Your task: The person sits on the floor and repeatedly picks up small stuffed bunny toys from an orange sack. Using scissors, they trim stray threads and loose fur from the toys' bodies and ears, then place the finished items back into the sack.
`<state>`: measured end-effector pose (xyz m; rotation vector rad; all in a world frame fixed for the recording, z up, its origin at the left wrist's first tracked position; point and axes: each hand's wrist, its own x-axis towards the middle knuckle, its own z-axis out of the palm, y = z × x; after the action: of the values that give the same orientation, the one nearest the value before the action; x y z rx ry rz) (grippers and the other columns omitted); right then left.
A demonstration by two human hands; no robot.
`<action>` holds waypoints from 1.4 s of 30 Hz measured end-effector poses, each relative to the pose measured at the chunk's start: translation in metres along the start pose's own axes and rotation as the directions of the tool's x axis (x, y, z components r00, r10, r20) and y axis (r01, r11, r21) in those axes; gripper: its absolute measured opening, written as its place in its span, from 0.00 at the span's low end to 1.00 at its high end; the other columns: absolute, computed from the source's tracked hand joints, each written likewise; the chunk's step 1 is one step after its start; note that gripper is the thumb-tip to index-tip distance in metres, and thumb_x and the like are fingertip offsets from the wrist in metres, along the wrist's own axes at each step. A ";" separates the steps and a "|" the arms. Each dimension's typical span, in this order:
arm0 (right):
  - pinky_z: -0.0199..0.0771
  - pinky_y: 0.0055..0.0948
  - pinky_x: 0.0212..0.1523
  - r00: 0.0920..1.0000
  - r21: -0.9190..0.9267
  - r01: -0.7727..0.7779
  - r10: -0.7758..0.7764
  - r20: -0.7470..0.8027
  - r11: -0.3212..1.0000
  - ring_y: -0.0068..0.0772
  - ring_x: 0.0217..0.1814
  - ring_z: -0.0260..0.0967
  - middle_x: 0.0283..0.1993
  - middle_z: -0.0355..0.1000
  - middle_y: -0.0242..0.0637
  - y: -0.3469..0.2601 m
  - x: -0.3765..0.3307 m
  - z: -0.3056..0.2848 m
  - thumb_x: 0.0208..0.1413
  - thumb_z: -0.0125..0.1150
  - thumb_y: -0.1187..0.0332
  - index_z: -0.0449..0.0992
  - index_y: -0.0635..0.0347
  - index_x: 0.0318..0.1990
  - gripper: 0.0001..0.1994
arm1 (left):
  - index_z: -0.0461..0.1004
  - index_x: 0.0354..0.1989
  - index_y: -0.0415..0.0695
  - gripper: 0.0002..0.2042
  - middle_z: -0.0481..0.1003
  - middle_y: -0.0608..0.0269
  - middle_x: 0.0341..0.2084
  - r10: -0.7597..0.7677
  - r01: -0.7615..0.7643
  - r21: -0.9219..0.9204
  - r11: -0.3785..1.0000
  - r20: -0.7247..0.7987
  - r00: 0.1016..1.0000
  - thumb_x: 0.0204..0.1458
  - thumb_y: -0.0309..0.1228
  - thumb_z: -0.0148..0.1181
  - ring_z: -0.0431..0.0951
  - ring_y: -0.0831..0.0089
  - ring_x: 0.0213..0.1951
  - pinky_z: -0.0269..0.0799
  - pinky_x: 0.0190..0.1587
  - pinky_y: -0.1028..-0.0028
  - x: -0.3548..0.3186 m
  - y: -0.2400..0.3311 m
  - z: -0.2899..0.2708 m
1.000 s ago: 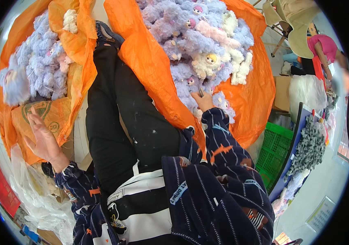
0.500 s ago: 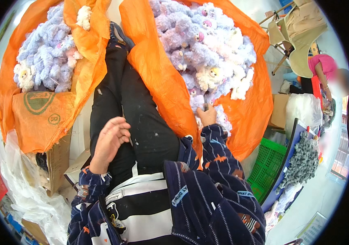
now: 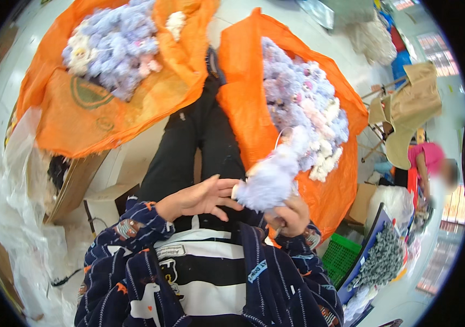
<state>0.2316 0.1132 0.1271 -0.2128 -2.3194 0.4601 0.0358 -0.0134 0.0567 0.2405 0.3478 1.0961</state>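
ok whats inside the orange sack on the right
The orange sack holds a heap of fluffy plush toys, mostly lilac, some white or pink. What lies beneath the top layer is covered.

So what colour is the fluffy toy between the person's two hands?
The fluffy toy is mostly pale lilac-blue, clearest in the head view.

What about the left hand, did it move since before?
Yes. The left hand moved right, away from the left orange sack, to beside the lavender plush toy.
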 end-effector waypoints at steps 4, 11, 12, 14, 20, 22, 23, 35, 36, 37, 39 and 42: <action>0.68 0.31 0.24 0.936 0.407 -0.069 -0.082 0.341 0.911 0.39 0.22 0.65 0.24 0.64 0.36 -0.021 -0.003 0.038 0.27 0.60 0.72 0.69 0.59 0.25 0.11 | 0.58 0.57 0.44 0.27 0.67 0.58 0.50 -0.053 -0.019 -0.322 0.947 -0.214 0.975 0.56 0.52 0.34 0.69 0.63 0.50 0.68 0.49 0.62 -0.010 -0.025 -0.014; 0.64 0.22 0.25 0.948 0.340 -0.314 0.275 0.160 0.887 0.27 0.27 0.65 0.29 0.65 0.36 -0.024 0.005 0.074 0.35 0.61 0.80 0.69 0.60 0.31 0.12 | 0.67 0.43 0.42 0.14 0.74 0.61 0.34 0.208 -0.374 -0.412 0.831 -0.394 0.895 0.52 0.37 0.51 0.75 0.72 0.32 0.73 0.32 0.76 -0.009 -0.039 -0.047; 0.64 0.18 0.26 0.907 0.282 -0.421 0.405 0.118 0.862 0.21 0.30 0.65 0.33 0.66 0.36 -0.013 0.010 0.076 0.40 0.60 0.81 0.69 0.61 0.33 0.10 | 0.68 0.42 0.42 0.13 0.73 0.62 0.33 0.250 -0.403 -0.270 0.875 -0.460 0.852 0.52 0.36 0.52 0.74 0.72 0.30 0.73 0.32 0.75 -0.008 -0.040 -0.054; 0.67 0.18 0.29 0.733 0.338 -0.666 0.667 0.131 0.665 0.25 0.37 0.66 0.45 0.65 0.38 0.003 0.025 0.090 0.40 0.64 0.75 0.69 0.65 0.44 0.20 | 0.68 0.41 0.43 0.12 0.73 0.64 0.31 0.311 -0.432 -0.111 0.895 -0.540 0.782 0.52 0.35 0.54 0.74 0.73 0.30 0.72 0.33 0.76 -0.010 -0.043 -0.059; 0.68 0.29 0.41 0.805 0.288 -0.486 0.293 0.516 0.825 0.43 0.41 0.70 0.39 0.70 0.46 -0.002 0.035 0.140 0.44 0.61 0.64 0.71 0.63 0.41 0.17 | 0.65 0.46 0.45 0.15 0.69 0.63 0.40 0.426 -0.434 0.140 0.890 -0.594 0.682 0.50 0.33 0.56 0.71 0.73 0.41 0.71 0.41 0.75 -0.009 -0.043 -0.056; 0.68 0.27 0.39 0.706 0.347 -0.670 0.419 0.570 0.656 0.37 0.38 0.71 0.34 0.71 0.46 -0.005 0.023 0.144 0.47 0.59 0.63 0.71 0.65 0.40 0.16 | 0.62 0.49 0.45 0.18 0.67 0.62 0.44 0.455 -0.430 0.191 0.882 -0.580 0.676 0.50 0.32 0.56 0.70 0.71 0.45 0.71 0.44 0.72 -0.015 -0.037 -0.057; 0.68 0.26 0.37 0.679 0.357 -0.708 0.446 0.583 0.610 0.33 0.36 0.70 0.32 0.71 0.44 -0.002 0.014 0.148 0.48 0.59 0.63 0.71 0.65 0.40 0.16 | 0.62 0.49 0.45 0.18 0.67 0.62 0.44 0.467 -0.451 0.183 0.874 -0.577 0.670 0.50 0.32 0.56 0.70 0.71 0.45 0.71 0.45 0.71 -0.016 -0.033 -0.057; 0.60 0.17 0.20 0.504 0.387 -0.862 0.630 0.590 0.327 0.14 0.20 0.60 0.22 0.66 0.26 0.009 0.003 0.156 0.51 0.56 0.66 0.72 0.66 0.38 0.11 | 0.69 0.41 0.42 0.17 0.71 0.55 0.36 0.808 0.126 0.966 -0.227 0.115 0.577 0.39 0.28 0.60 0.73 0.58 0.37 0.71 0.33 0.69 -0.063 0.021 0.032; 0.60 0.17 0.20 0.521 0.395 -0.853 0.615 0.592 0.342 0.14 0.20 0.60 0.22 0.66 0.26 0.009 0.004 0.157 0.52 0.56 0.66 0.72 0.66 0.38 0.12 | 0.67 0.45 0.43 0.21 0.70 0.54 0.41 0.824 0.297 0.875 -0.382 0.178 0.537 0.38 0.29 0.60 0.71 0.56 0.40 0.71 0.34 0.67 -0.062 0.041 0.040; 0.60 0.17 0.20 0.507 0.384 -0.861 0.609 0.610 0.332 0.14 0.20 0.60 0.23 0.66 0.27 0.009 0.006 0.158 0.52 0.56 0.66 0.72 0.65 0.39 0.12 | 0.66 0.47 0.45 0.24 0.67 0.54 0.44 0.798 0.433 0.798 -0.419 0.095 0.596 0.36 0.28 0.61 0.69 0.55 0.42 0.69 0.37 0.67 -0.057 0.044 0.031; 0.61 0.17 0.20 0.493 0.384 -0.868 0.635 0.595 0.315 0.14 0.20 0.61 0.23 0.66 0.26 0.007 0.006 0.159 0.51 0.56 0.66 0.72 0.65 0.40 0.12 | 0.63 0.50 0.47 0.29 0.63 0.53 0.49 0.745 0.642 0.587 -0.494 -0.094 0.660 0.34 0.28 0.64 0.66 0.52 0.47 0.67 0.43 0.67 -0.039 0.039 -0.010; 0.67 0.16 0.22 0.405 0.366 -0.906 0.678 0.613 0.211 0.17 0.26 0.65 0.36 0.72 0.35 0.007 0.012 0.150 0.53 0.54 0.66 0.72 0.66 0.42 0.13 | 0.62 0.50 0.44 0.25 0.70 0.53 0.41 0.805 0.442 0.892 0.097 -0.331 0.491 0.39 0.26 0.60 0.72 0.59 0.42 0.70 0.40 0.68 -0.035 0.052 -0.071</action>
<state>0.1174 0.0832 0.0338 -1.1230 -1.9327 1.9923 -0.0494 -0.0207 0.0159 1.0603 2.2222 1.0239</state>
